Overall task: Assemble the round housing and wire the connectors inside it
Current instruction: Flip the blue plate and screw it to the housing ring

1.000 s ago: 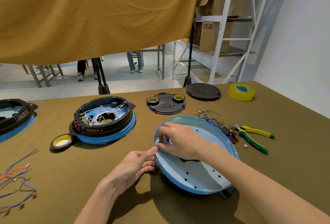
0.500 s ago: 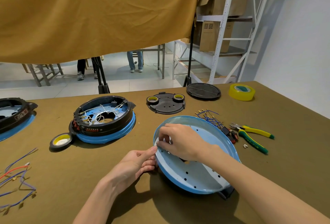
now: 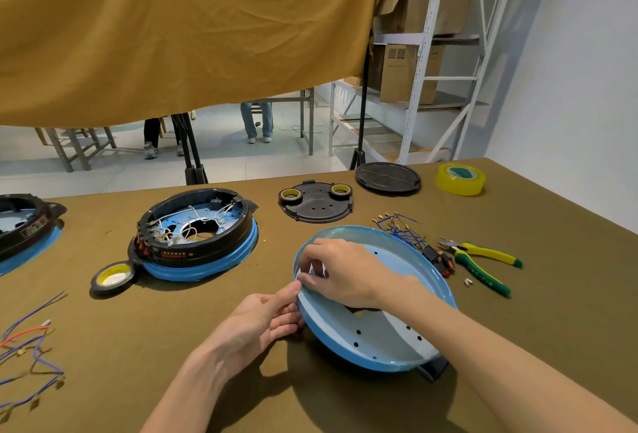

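Observation:
A round blue dish-shaped housing base (image 3: 386, 339) with small holes lies in front of me, tilted up on a black part (image 3: 433, 368) beneath its near right side. My left hand (image 3: 262, 320) grips its left rim, thumb on top and fingers curled under. My right hand (image 3: 340, 272) reaches inside the dish and pinches something small and whitish at the left inner wall; what it is stays hidden by the fingers. A bundle of blue wires with brass connectors (image 3: 397, 229) and small black-and-red switches (image 3: 436, 258) lie just beyond the dish.
An assembled black-and-blue housing with white wiring (image 3: 198, 230) sits at left, a tape roll (image 3: 112, 277) by it. Another housing (image 3: 24, 229) at far left, loose wires (image 3: 27, 343), black plate (image 3: 316, 203), black lid (image 3: 388, 178), yellow tape (image 3: 461, 179), yellow-green pliers (image 3: 483, 262).
My right hand's fingers have shifted slightly at the dish's left inner wall. My left hand stays on the rim, and the dish has barely moved.

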The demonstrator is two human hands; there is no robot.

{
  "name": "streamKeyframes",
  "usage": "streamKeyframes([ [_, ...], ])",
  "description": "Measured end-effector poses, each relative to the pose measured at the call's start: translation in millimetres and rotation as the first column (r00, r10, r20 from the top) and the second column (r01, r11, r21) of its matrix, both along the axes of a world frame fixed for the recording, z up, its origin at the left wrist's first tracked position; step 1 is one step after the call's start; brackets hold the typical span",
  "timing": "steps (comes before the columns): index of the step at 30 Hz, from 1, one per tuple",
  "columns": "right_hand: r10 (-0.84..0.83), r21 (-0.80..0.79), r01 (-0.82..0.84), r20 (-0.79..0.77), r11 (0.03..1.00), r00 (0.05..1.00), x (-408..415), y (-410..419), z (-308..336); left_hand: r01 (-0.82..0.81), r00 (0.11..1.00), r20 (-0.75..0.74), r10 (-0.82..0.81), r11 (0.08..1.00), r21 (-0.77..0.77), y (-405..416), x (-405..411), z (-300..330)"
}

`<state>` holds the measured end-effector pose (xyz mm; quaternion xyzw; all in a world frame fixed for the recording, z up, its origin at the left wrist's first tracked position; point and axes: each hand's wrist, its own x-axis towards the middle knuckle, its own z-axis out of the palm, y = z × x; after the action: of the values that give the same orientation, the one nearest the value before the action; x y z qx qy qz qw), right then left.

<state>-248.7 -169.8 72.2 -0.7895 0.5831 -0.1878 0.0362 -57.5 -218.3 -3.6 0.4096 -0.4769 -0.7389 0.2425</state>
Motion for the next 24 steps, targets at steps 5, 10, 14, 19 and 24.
streamKeyframes([
  [5, 0.013, 0.009, -0.013, -0.019, 1.000, 1.000, 1.7, 1.7, -1.0, -0.010, 1.000, -0.001, 0.010, 1.000, 0.003, 2.4, -0.9, 2.9],
  [10, -0.004, -0.035, -0.004, -0.200, 0.999, 0.980, 7.7, 1.2, -7.4, -0.027, 0.999, -0.018, 0.028, 0.999, 0.019, 3.8, -0.2, 5.3],
  [14, -0.028, 0.019, 0.030, -0.114, 0.999, 0.993, 3.7, 5.6, -5.7, -0.060, 0.998, -0.030, 0.061, 0.998, 0.020, 6.7, -3.5, 8.6],
  [19, -0.241, -0.176, 0.264, 0.145, 0.948, 0.960, -35.1, 31.8, 8.6, -0.146, 0.987, -0.076, 0.143, 0.989, -0.032, 8.3, -0.9, 15.1],
  [24, -0.650, -0.075, 0.679, 0.228, 0.730, 0.725, -89.5, 62.3, -4.6, -0.324, 0.936, -0.130, 0.327, 0.945, 0.041, -2.2, 11.0, 16.6],
])
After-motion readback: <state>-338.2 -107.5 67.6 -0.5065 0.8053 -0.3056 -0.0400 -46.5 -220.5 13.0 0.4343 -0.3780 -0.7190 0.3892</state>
